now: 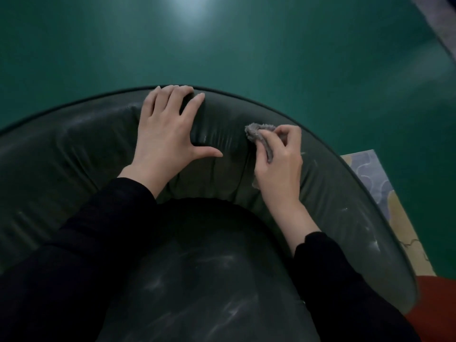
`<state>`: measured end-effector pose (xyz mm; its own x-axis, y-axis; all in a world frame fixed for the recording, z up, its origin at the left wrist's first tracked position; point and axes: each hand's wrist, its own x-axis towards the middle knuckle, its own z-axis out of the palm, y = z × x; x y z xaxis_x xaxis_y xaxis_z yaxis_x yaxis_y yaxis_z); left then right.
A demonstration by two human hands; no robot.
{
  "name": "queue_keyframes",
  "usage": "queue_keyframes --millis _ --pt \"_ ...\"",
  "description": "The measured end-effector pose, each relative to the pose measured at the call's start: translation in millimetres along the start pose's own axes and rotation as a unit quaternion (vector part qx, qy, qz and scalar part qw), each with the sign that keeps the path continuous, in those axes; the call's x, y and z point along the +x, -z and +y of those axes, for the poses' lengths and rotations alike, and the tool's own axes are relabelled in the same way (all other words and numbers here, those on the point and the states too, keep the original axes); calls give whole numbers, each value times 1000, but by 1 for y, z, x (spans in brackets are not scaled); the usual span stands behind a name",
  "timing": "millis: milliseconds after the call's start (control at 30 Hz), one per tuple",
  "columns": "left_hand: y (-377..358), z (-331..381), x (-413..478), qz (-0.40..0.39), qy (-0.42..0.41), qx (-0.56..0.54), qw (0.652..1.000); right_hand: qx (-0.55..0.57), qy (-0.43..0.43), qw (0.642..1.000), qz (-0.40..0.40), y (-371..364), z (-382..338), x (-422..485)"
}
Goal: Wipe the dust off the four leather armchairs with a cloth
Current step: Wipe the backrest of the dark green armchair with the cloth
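Observation:
A dark green leather armchair [74, 154] fills the lower half of the head view, its curved backrest arching from left to right. Pale dust streaks show on its seat cushion [209, 280] and on the right arm. My left hand [165, 137] lies flat on the top of the backrest, fingers spread over the rim and holding nothing. My right hand [281, 164] rests on the backrest to the right of it, fingers closed on a small grey fluffy cloth [259, 137] that is pressed against the leather. Both forearms are in black sleeves.
A dark green wall or floor surface [246, 45] lies beyond the chair's back. A patterned rug [372, 183] in pale blue and yellow shows at the right of the chair. Something orange-red [436, 304] sits at the bottom right corner.

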<state>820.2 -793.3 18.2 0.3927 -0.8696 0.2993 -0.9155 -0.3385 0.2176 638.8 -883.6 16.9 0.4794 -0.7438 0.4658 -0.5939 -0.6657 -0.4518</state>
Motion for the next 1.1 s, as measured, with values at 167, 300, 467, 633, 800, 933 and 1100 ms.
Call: queue_keyframes --millis 167,300,467,633,800,933,1100 --pt "-8 26 8 -9 -52 -15 999 -8 5 998 -59 13 8 -47" --pt "-24 56 17 -37 -98 -32 994 -9 -29 999 15 31 23 -36" --pt "-37 68 19 -30 -84 -23 996 -19 -40 999 26 16 21 26" --pt "-40 67 19 -20 -75 -25 997 -60 -48 996 37 25 43 2" --pt "-39 67 20 -23 -68 -37 997 -57 -154 978 131 38 53 -12" --pt "-41 68 22 -14 -62 -37 997 -14 -70 995 75 5 19 27" --pt "-40 69 23 -22 -51 -31 998 -49 -42 997 46 13 31 7"
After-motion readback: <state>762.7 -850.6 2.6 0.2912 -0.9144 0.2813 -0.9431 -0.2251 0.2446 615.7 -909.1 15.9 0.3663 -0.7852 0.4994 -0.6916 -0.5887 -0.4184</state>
